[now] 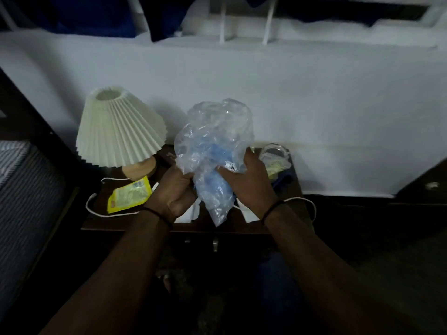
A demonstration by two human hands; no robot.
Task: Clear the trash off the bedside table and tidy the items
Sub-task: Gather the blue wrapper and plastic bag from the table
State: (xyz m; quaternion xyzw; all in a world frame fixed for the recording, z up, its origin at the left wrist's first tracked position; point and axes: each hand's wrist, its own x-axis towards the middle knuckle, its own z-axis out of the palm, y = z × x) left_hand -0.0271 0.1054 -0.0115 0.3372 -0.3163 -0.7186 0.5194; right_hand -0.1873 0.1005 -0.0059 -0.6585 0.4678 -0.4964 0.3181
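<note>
Striped bed (21, 189) far left. Pleated lamp (118, 126) at bench (292, 189) back-left, yellow wrapper (129, 197) flat in front of it, white cord (96, 211) looping around. Left hand (175, 189) grips the clear plastic bag (212, 151) at its left edge; right hand (249, 182) clutches its right side, bag lifted above bench centre. Crumpled clear wrapper (275, 158) back-right.

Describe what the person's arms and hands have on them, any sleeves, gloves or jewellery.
Both forearms are bare, with no sleeves in view and no gloves. The left hand and the right hand each have a thin dark band round the wrist. No rings or watch can be made out in the dim light.
</note>
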